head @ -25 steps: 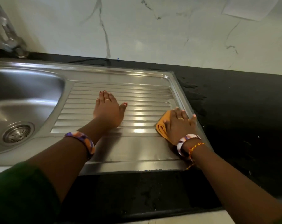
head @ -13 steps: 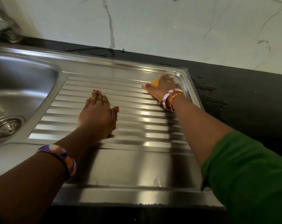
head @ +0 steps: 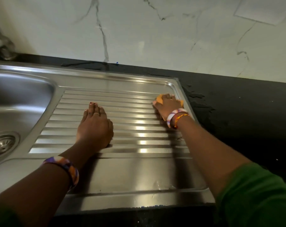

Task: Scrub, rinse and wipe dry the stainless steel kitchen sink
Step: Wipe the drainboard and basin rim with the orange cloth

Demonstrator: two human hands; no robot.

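Two hands work on the steel: the right hand point(head: 167, 104) has its fingers point(head: 166, 97) curled down over one orange cloth point(head: 160, 100), pressing it at the far right corner of the ribbed drainboard point(head: 135, 122), while the left hand point(head: 94, 126) lies flat, fingers straight and together, gripping nothing. One stainless steel sink point(head: 122, 177) is set into the black counter point(head: 245, 112); its surface is shiny and streaked with reflections. One bowl point(head: 16, 104) with one drain strainer point(head: 1, 143) lies at left. No writing is readable. Each wrist wears a bangle, and the right one also a thread.
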